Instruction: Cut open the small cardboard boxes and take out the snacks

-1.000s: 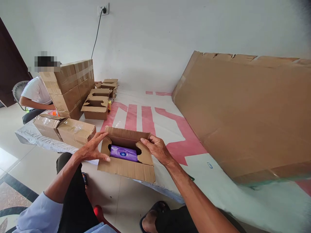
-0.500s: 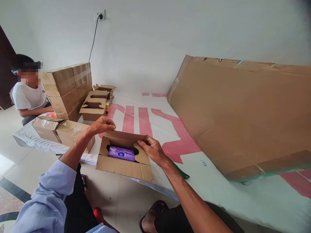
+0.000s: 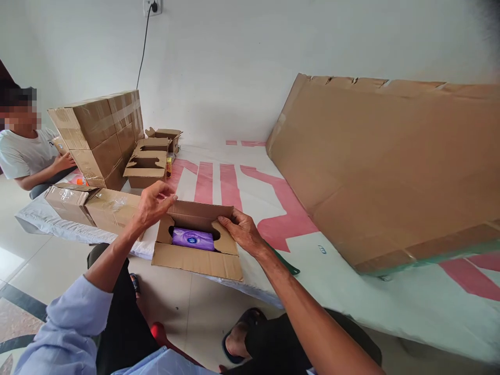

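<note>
In front of me an open cardboard box [image 3: 199,264] rests near the front edge of the covered surface, its flaps folded outward. Inside lies a purple tissue pack [image 3: 193,239]. My right hand [image 3: 242,229] grips the box at the right end of its back flap, thumb on the inner side. Above the box's back left corner is my left hand [image 3: 154,204]. Its thumb and fingers are apart, and it appears to hold nothing.
Two taped cartons [image 3: 113,207] lie to the left, with stacked cartons [image 3: 97,130] behind. Several open boxes [image 3: 145,162] stand beside that stack. A large cardboard sheet [image 3: 390,172] leans against the wall. Another person [image 3: 27,151] sits at the far left.
My left thumb and fingers have spread apart near the box corner. My right hand keeps its hold. The view has shifted a little, and the other person's hand has risen beside the stack.
</note>
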A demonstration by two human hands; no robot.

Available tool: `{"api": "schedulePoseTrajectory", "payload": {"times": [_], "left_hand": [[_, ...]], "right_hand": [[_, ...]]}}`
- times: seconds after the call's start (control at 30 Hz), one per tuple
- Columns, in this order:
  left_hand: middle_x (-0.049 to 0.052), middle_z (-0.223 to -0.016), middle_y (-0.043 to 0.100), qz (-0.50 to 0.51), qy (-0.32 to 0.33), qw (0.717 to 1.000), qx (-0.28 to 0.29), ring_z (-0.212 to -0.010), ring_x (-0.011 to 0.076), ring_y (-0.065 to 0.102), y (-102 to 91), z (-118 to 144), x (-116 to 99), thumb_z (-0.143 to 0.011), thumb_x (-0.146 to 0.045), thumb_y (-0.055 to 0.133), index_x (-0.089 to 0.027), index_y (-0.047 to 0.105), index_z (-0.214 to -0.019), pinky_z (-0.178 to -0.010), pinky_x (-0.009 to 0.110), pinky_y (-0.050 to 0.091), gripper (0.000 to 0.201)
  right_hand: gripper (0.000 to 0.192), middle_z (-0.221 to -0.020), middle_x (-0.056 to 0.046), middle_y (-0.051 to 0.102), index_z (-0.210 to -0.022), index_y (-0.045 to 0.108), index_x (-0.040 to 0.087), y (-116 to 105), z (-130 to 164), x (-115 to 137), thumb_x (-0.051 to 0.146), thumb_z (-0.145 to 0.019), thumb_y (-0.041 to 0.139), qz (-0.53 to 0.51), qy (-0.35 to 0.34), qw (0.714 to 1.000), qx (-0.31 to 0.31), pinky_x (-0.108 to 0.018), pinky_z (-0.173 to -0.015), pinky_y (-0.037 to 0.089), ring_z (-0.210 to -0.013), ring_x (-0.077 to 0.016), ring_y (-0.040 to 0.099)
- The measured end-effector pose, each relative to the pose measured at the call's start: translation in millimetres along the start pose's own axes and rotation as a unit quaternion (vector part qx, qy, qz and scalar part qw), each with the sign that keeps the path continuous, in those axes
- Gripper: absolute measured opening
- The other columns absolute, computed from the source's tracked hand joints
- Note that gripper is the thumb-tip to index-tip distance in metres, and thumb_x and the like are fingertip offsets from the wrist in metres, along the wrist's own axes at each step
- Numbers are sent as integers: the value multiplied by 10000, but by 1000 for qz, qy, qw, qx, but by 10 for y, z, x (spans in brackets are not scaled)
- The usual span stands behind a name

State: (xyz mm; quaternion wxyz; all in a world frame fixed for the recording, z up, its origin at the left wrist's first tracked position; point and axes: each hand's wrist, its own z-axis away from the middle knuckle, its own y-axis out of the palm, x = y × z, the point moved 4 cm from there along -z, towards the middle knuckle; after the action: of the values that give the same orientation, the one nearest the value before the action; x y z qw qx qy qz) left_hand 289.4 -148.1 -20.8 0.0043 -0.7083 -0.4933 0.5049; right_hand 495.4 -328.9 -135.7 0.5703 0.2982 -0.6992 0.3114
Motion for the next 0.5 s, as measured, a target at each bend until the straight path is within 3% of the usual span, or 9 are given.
{"api": "schedulePoseTrajectory", "payload": {"times": [0.1, 0.17, 0.23, 0.33, 0.4, 0.5], "left_hand": [[122, -1209, 755, -31, 66, 988, 136, -1148, 286, 698, 94, 308, -35, -898, -484, 790, -206, 783, -1069, -1045, 433, 535, 326], [168, -1482, 647, -67, 68, 972, 216, -1385, 380, 595, 162, 455, 41, -769, -598, 898, -230, 741, -1314, -1191, 520, 438, 676], [196, -1643, 502, -106, 53, 962, 248, -1514, 445, 464, 202, 520, 145, -657, -686, 942, -253, 608, -1524, -1265, 597, 326, 1024], [220, -1704, 400, -143, 46, 949, 276, -1557, 483, 384, 258, 525, 234, -641, -769, 905, -275, 418, -1668, -1259, 670, 278, 1238], [229, -1717, 364, -163, 44, 942, 290, -1558, 499, 363, 292, 508, 240, -643, -805, 877, -281, 341, -1702, -1227, 690, 307, 1298], [239, -1685, 392, -192, 32, 935, 298, -1514, 504, 405, 323, 488, 217, -639, -832, 855, -254, 305, -1713, -1185, 676, 369, 1338]], "right_hand": [[584, -1085, -116, 797, -1119, 691, 194, -15, 2, 15, 673, -791, 755, 36, 1, 999, 6, -446, -867, 605, -977, -291, 735], [713, -1183, -155, 778, -1284, 635, 184, -19, 42, 41, 667, -776, 768, 94, 3, 996, -10, -493, -924, 597, -1058, -328, 734], [973, -1367, -214, 709, -1523, 480, 175, -4, 131, 97, 656, -743, 808, 170, 2, 985, -40, -547, -1011, 564, -1207, -378, 697], [1213, -1610, -261, 521, -1690, 252, 176, 87, 325, 244, 594, -720, 850, 292, -13, 955, -56, -588, -1145, 476, -1454, -438, 536], [1165, -1662, -240, 468, -1698, 254, 180, 165, 440, 352, 522, -743, 827, 360, -18, 932, -44, -585, -1171, 454, -1516, -449, 468], [974, -1625, -222, 524, -1659, 366, 173, 217, 533, 467, 410, -792, 741, 422, 5, 906, -26, -569, -1119, 499, -1459, -450, 536]]}}
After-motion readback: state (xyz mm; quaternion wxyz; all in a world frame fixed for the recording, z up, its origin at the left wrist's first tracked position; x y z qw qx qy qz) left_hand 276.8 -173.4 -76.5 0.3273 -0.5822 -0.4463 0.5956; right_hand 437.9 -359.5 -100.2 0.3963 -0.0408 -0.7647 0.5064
